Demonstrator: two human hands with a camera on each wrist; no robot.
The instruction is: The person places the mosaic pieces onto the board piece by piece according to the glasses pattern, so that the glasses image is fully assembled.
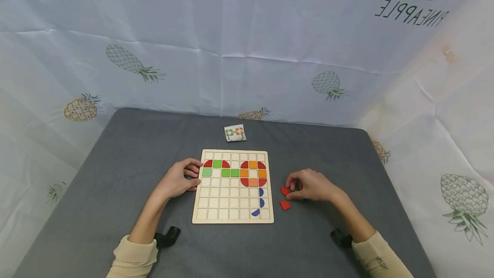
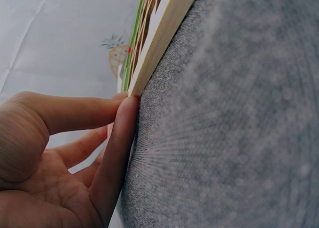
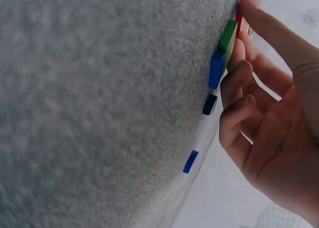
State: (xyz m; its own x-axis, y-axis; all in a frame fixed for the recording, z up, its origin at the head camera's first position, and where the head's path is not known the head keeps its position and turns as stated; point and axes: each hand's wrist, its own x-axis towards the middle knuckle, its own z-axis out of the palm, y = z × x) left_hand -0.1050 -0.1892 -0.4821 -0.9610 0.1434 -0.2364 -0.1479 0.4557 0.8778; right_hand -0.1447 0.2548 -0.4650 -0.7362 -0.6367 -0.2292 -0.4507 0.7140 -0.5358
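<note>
A square wooden grid board point(image 1: 220, 203) lies flat on the grey table. Red quarter-circles and green and orange squares fill some of its upper cells, and three blue half-circles point(image 1: 261, 203) lie toward its lower right. The thumb and fingertips of my left hand point(image 1: 178, 179) touch the board's left edge, spread along it; the left wrist view shows them at the pale wooden side. Right of the board, my right hand point(image 1: 310, 184) pinches a red quarter-circle piece point(image 1: 284, 191) between thumb and fingertip, low at the tabletop. Another red quarter-circle piece point(image 1: 285, 205) lies just nearer to me.
A small pattern card point(image 1: 235, 133) lies beyond the board. In the right wrist view a green piece point(image 3: 228, 36) and several blue pieces point(image 3: 216, 69) lie on the table by the right hand. White pineapple-print cloth point(image 1: 200, 80) hangs behind the table.
</note>
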